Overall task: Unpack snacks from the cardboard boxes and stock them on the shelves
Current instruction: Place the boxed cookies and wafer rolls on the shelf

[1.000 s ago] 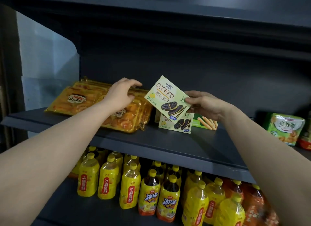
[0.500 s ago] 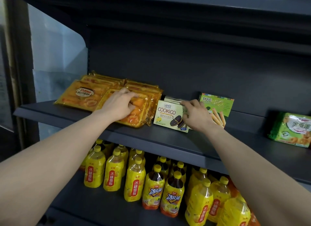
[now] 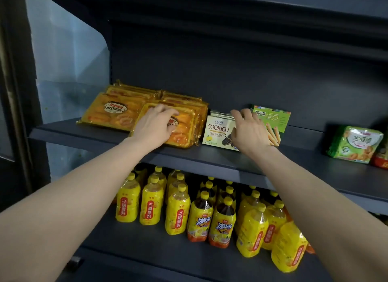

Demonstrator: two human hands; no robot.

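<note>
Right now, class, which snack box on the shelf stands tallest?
The green stick-biscuit box, upright behind the right hand; the white Cookico box beside it is lower.
</note>
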